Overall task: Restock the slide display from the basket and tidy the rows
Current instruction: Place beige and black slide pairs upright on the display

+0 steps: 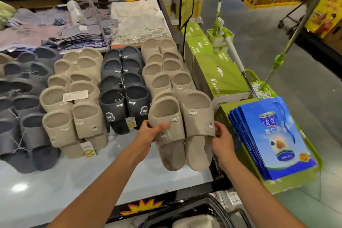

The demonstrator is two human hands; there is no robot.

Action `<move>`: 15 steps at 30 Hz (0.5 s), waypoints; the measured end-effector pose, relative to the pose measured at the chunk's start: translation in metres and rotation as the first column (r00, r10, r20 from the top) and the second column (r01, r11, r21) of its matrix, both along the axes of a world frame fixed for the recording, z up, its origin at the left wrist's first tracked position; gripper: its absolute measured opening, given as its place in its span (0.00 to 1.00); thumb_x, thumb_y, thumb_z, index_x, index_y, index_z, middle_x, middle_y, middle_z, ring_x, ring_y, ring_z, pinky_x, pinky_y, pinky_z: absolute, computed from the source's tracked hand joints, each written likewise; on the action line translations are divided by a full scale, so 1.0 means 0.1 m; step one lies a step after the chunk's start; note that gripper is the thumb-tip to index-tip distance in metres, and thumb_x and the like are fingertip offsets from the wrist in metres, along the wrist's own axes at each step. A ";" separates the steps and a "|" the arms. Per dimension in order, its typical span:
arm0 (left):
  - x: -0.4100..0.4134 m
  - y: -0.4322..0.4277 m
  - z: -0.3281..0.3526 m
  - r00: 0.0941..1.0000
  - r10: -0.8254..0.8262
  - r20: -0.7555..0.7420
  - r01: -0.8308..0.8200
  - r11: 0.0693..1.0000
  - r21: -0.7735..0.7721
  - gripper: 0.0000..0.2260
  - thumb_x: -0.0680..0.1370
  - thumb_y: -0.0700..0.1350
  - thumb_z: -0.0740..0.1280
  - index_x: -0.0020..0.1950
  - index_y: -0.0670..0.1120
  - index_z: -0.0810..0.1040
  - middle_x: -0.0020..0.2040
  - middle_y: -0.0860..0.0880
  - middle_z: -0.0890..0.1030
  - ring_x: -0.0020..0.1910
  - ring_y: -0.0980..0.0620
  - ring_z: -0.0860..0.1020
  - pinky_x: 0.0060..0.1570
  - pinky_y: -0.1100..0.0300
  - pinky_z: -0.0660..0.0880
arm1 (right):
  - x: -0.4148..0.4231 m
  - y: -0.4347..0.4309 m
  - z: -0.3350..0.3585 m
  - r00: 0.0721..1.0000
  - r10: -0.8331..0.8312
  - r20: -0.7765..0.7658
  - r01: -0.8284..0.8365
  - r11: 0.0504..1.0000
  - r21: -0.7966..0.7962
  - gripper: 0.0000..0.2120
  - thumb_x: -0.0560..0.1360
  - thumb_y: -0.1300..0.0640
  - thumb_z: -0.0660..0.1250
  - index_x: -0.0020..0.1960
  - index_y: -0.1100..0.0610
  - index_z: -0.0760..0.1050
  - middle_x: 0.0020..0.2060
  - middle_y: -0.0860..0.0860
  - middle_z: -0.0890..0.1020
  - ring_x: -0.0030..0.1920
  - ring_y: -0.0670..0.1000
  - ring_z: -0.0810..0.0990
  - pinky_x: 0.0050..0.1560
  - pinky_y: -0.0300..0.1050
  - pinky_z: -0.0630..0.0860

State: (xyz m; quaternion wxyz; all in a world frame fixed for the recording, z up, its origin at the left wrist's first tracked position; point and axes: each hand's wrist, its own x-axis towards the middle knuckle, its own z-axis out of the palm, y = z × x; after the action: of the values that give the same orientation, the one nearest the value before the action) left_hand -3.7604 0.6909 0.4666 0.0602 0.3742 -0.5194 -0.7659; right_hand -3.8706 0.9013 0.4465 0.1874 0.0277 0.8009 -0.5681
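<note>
A pair of beige slides (pixel 182 129) sits at the front of the rightmost beige row (pixel 164 65) on the display table (pixel 74 177). My left hand (pixel 149 133) grips the left slide's strap, thumb on top. My right hand (pixel 220 135) holds the right slide's outer edge. To the left run a black row (pixel 124 87), another beige row (pixel 74 102) and a dark grey row (pixel 22 109). The black basket (pixel 194 216) shows at the bottom edge with something beige inside.
Folded cloths (pixel 55 29) and packaged white textiles (pixel 138 18) fill the table's back. Green boxes (pixel 212 68), a mop set (pixel 222 37) and a stack of blue gift bags (pixel 272 139) crowd the right side. Bare table surface lies in front of the rows.
</note>
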 end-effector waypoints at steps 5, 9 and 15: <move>-0.07 0.00 -0.42 0.999 -0.029 0.026 0.029 1.000 -0.003 0.36 0.55 0.50 0.84 0.58 0.48 0.71 0.57 0.47 0.80 0.55 0.48 0.80 0.46 0.56 0.79 | 0.12 -0.01 -0.42 0.999 0.032 0.014 -0.033 0.988 0.152 0.22 0.77 0.62 0.65 0.69 0.47 0.72 0.59 0.48 0.80 0.60 0.52 0.77 0.61 0.53 0.76; -0.08 -0.03 -0.71 0.997 -0.062 0.044 0.061 0.998 0.008 0.33 0.60 0.48 0.84 0.60 0.47 0.73 0.56 0.47 0.82 0.55 0.47 0.81 0.47 0.54 0.81 | 0.17 -0.05 -0.65 1.000 0.017 -0.005 -0.015 0.971 0.237 0.20 0.77 0.61 0.62 0.68 0.47 0.72 0.56 0.51 0.81 0.56 0.54 0.77 0.56 0.52 0.76; -0.10 -0.07 -1.00 0.996 -0.082 0.016 0.083 0.996 -0.013 0.39 0.57 0.52 0.84 0.64 0.47 0.74 0.57 0.47 0.83 0.56 0.48 0.82 0.52 0.51 0.81 | 0.12 -0.13 -0.89 0.999 -0.031 0.012 0.026 0.955 0.297 0.21 0.80 0.63 0.57 0.70 0.48 0.70 0.57 0.55 0.79 0.54 0.55 0.76 0.52 0.50 0.73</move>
State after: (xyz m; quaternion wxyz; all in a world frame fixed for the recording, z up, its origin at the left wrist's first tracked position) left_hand -3.7704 0.6836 0.3666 0.0271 0.3579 -0.5402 -0.7611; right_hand -3.8582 0.8888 0.3579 0.1795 0.0717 0.8749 -0.4441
